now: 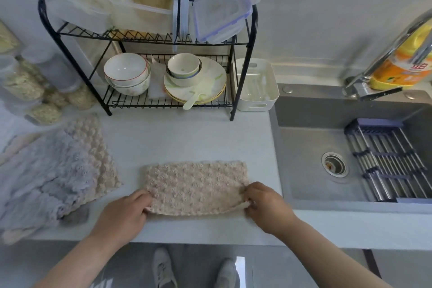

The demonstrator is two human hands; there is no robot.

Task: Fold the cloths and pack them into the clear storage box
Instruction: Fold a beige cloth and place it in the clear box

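Observation:
A beige textured cloth (196, 186) lies flat on the white counter (187, 138), folded into a wide rectangle. My left hand (127, 213) pinches its near left corner. My right hand (266, 203) pinches the near right corner, lifting that edge slightly. To the left lies a pile of cloths: a grey fluffy cloth (39, 177) on top of another beige textured cloth (98, 147). Clear storage boxes (79, 4) stand on the top shelf of the black rack (243, 58), one with a blue-rimmed lid (222, 11) leaning beside them.
The rack's lower shelf holds bowls (127, 75) and plates (205, 84). A white basket (256, 84) stands beside it. The grey sink (327, 147) with a drain rack (385, 161) and tap (383, 54) is on the right. Jars (25, 84) stand far left.

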